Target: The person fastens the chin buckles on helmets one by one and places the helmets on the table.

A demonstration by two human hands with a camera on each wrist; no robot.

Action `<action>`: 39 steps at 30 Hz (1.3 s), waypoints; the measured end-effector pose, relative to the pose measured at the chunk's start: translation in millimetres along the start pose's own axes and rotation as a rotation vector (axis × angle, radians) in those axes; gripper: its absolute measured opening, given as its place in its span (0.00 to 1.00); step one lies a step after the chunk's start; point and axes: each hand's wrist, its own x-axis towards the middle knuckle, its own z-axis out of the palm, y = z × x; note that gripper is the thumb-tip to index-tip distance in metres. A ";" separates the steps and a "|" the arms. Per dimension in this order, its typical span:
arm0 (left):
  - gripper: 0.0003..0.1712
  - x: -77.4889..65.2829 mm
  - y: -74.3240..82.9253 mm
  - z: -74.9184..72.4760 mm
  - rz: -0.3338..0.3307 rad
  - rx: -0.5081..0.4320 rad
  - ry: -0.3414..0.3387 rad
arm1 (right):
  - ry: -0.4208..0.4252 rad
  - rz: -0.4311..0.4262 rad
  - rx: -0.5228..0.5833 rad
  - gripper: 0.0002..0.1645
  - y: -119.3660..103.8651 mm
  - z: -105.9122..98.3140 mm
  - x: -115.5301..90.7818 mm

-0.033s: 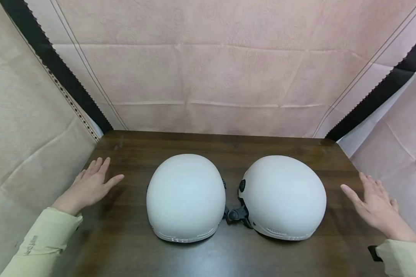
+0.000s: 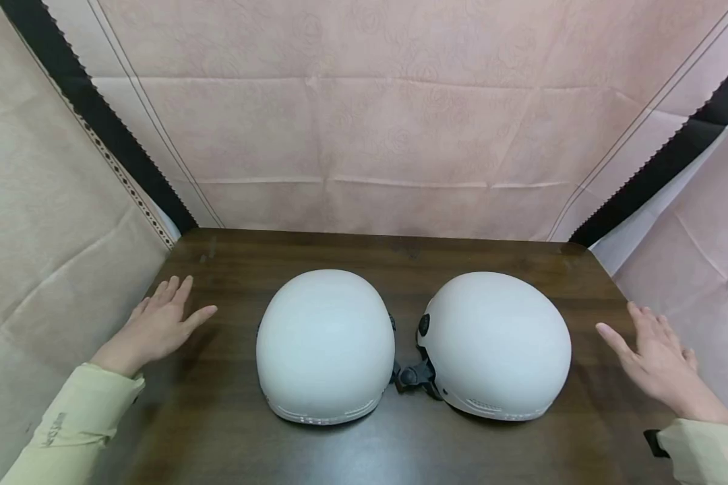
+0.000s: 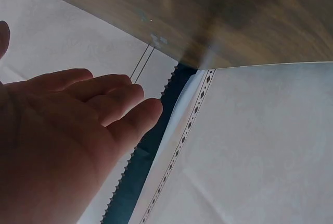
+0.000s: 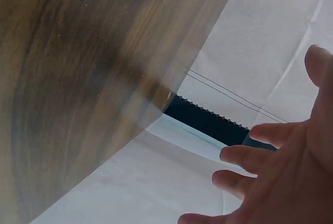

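Note:
Two white helmets sit side by side on a dark brown wooden table (image 2: 230,431). The left helmet (image 2: 325,343) is turned with its smooth shell toward me. On the right helmet (image 2: 500,343), a black round fitting shows on its left side, and a black strap or clip piece (image 2: 415,375) lies between the two shells. My left hand (image 2: 154,327) is held over the table's left edge, fingers extended and thumb spread, apart from the left helmet. Over the right edge my right hand (image 2: 658,357) is likewise spread, holding nothing, well to the right of the right helmet.
Pale pink patterned cloth (image 2: 364,135) hangs behind the table, and more cloth covers both sides. Dark bands (image 2: 115,128) run along the cloth's left and right folds. A black band (image 2: 656,443) shows at my right cuff.

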 end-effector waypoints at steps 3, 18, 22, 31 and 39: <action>0.56 -1.9 2.5 0.2 0.013 -0.026 0.011 | 0.016 0.005 -0.005 0.50 0.0 -0.9 -1.6; 0.51 -35.5 72.3 11.6 -0.049 -0.517 -0.102 | 0.435 -0.290 0.289 0.38 -111.6 -2.2 -27.7; 0.51 -38.9 80.1 13.3 -0.040 -0.512 -0.057 | 0.523 -0.396 0.352 0.37 -154.2 7.9 -33.7; 0.48 -43.4 92.9 8.6 0.000 -0.528 0.028 | 0.324 -0.498 0.464 0.39 -234.3 47.5 -44.9; 0.48 -39.1 100.7 18.8 0.039 -0.602 0.016 | 0.130 -0.465 0.558 0.40 -271.9 69.9 -52.3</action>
